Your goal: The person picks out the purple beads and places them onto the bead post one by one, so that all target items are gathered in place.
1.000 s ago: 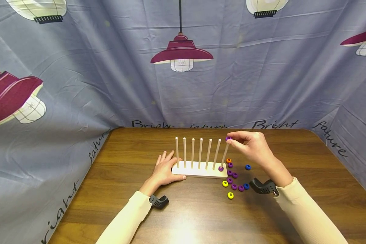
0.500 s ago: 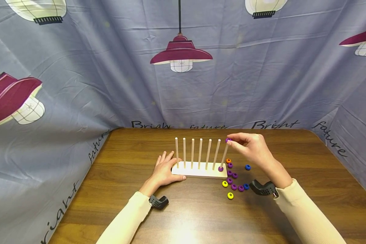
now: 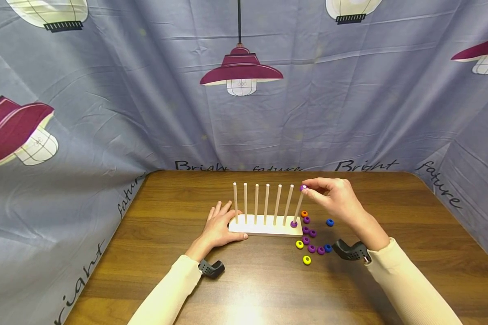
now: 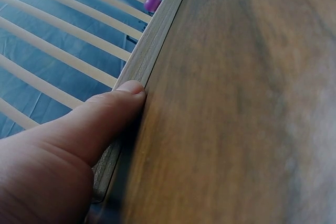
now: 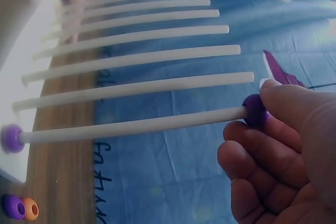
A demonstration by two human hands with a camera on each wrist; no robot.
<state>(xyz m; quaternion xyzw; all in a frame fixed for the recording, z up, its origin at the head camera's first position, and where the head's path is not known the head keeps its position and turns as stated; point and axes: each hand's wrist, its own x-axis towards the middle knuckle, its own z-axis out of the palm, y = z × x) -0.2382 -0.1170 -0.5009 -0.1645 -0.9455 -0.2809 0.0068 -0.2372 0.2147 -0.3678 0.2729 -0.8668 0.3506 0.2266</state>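
A pale wooden peg stand [image 3: 264, 229] with a row of upright pegs stands on the table. Around its left end my left hand [image 3: 217, 229] holds it, thumb along the front edge and index finger behind; the other fingers spread on the table. In the left wrist view the thumb [image 4: 105, 116] presses the base's side. My right hand [image 3: 335, 196] pinches a purple bead [image 5: 255, 109] between thumb and fingers at the top of the rightmost peg [image 5: 136, 125]. The bead sits around the peg's tip. Another purple bead [image 3: 294, 224] rests at the bottom of that peg.
Several loose purple beads [image 3: 312, 233] lie right of the stand. Among them are yellow beads [image 3: 307, 260], blue beads [image 3: 330, 222] and an orange bead [image 3: 304, 213]. A printed curtain [image 3: 166, 113] hangs behind the wooden table [image 3: 260, 293].
The right hand's purple bead has come slightly down onto the tip of the rightmost peg, which now shows in its hole. The left hand keeps its place on the stand.
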